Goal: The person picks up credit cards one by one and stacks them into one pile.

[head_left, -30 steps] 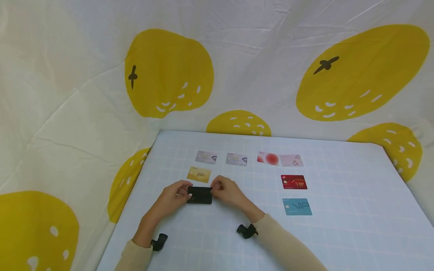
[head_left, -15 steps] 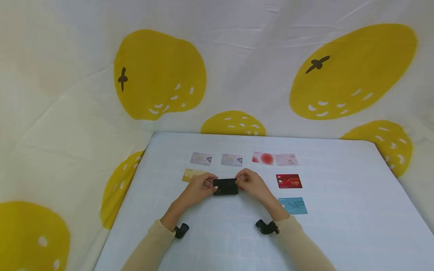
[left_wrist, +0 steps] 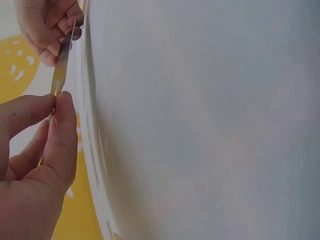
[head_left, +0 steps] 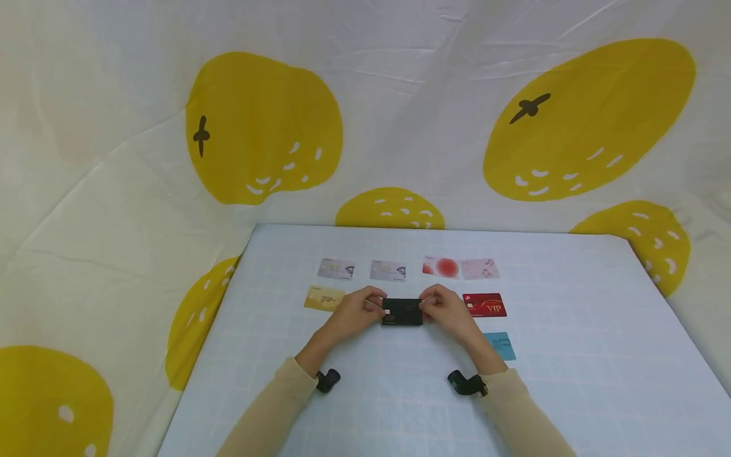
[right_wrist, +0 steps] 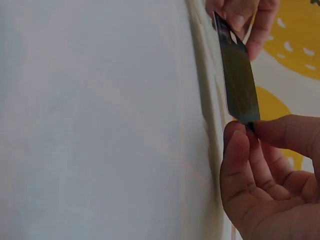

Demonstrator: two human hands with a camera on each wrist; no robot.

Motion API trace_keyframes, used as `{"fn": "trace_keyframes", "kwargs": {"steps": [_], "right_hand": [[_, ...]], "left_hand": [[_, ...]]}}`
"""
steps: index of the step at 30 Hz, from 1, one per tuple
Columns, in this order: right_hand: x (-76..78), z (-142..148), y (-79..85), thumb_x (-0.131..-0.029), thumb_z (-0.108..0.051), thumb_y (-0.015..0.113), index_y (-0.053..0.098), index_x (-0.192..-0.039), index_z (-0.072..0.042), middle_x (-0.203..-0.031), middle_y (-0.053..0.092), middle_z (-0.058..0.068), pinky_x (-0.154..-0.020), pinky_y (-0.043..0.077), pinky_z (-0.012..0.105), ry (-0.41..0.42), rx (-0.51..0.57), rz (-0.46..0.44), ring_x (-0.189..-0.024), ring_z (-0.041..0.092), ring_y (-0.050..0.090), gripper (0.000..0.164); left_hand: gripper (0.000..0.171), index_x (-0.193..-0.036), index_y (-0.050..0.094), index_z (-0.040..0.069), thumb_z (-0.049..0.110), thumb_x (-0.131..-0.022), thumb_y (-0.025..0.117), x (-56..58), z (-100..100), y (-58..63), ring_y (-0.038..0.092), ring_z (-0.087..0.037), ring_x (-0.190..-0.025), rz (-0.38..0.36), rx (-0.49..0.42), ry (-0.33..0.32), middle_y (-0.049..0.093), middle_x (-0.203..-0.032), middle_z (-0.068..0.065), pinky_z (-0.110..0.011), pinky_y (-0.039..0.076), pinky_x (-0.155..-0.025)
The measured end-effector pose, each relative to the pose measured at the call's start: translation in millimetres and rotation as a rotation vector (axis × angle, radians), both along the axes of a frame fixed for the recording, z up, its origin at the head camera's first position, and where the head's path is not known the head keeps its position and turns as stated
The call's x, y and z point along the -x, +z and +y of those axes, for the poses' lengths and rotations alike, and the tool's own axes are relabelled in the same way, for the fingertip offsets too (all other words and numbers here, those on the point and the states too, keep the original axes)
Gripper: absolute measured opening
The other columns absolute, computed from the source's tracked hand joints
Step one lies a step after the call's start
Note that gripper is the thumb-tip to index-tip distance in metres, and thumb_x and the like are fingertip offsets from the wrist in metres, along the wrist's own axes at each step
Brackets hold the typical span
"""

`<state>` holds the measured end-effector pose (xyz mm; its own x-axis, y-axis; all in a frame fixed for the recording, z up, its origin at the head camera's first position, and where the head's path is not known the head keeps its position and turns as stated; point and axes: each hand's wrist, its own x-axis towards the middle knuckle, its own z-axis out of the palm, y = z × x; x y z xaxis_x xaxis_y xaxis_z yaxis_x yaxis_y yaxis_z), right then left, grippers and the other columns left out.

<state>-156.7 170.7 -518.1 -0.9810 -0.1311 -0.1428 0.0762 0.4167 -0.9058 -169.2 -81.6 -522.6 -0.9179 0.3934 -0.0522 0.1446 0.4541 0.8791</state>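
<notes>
1. With twelve o'clock pointing at the patterned cloth (head_left: 400, 139), the black card (head_left: 402, 311) is spanning the person's hands, sitting at three from the left hand (head_left: 354, 311) and at nine from the right hand (head_left: 451, 311).
2. Its long axis is running nine to three, and neither hand is being nearer: the left is pinching one short end, the right the other.
3. From both wrists the card is showing as a narrow slant, and it seems to be hanging clear of the tabletop (head_left: 588, 330).
4. Along that same line, the gold card (head_left: 323, 299) is lying toward nine, just past the left hand; the red card (head_left: 487, 305) is lying at three, beside the right.
5. Compared with a second ago, the black card is sitting farther toward three; the gold card, then at twelve from it, is now lying near nine.
6. Both hands are keeping their pinch, while the right arm (head_left: 488, 358) is now covering part of the teal card (head_left: 502, 346).
</notes>
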Motion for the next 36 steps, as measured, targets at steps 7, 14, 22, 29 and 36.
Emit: {"fn": "trace_keyframes", "kwargs": {"steps": [7,14,22,29,36], "right_hand": [[2.7,2,0.5,-0.096,-0.011,0.066,0.061,-0.109,-0.005,-0.08,0.067,0.007,-0.069,0.054,0.03,-0.009,-0.028,0.009,-0.069,0.024,0.062,0.015],[5.1,-1,-1.8,-0.096,-0.012,0.067,0.062,-0.111,-0.004,-0.081,0.066,0.005,-0.063,0.053,0.03,0.002,-0.072,0.021,-0.066,0.022,0.06,0.018],[5.9,-3,-3.6,-0.095,-0.012,0.068,0.063,-0.109,-0.006,-0.078,0.064,0.005,-0.061,0.051,0.031,-0.008,-0.103,-0.002,-0.064,0.022,0.058,0.016],[9.5,-6,-5.8,-0.095,-0.013,0.068,0.063,-0.108,-0.008,-0.078,0.065,0.003,-0.062,0.05,0.029,-0.01,-0.152,0.019,-0.065,0.021,0.058,0.015],[10.3,-9,-7.4,-0.095,-0.01,0.067,0.064,-0.106,-0.006,-0.08,0.063,0.004,-0.059,0.049,0.031,-0.037,-0.148,0.017,-0.064,0.02,0.057,0.013]], "left_hand": [[0.03,-0.116,0.067,0.01,0.007,-0.088,0.074,5.2,8,2.0,0.066,-0.011,-0.085,-0.021,0.013,0.026,0.067,-0.095,0.003,-0.029,0.055,-0.076],[0.029,-0.114,0.067,0.006,0.004,-0.086,0.073,9.2,12,0.9,0.067,-0.013,-0.085,0.001,0.038,0.052,0.067,-0.094,0.0,-0.029,0.055,-0.076],[0.029,-0.115,0.066,0.004,0.003,-0.086,0.074,8.6,14,0.0,0.067,-0.015,-0.085,0.002,0.056,0.07,0.067,-0.094,-0.001,-0.029,0.055,-0.075],[0.031,-0.116,0.065,0.003,0.003,-0.086,0.074,8.6,15,0.0,0.067,-0.017,-0.087,-0.001,0.066,0.083,0.066,-0.097,-0.004,-0.031,0.056,-0.075],[0.034,-0.12,0.064,0.004,0.008,-0.088,0.075,6.4,14,3.8,0.066,-0.02,-0.095,-0.023,0.104,0.104,0.067,-0.106,-0.006,-0.034,0.055,-0.081]]}}
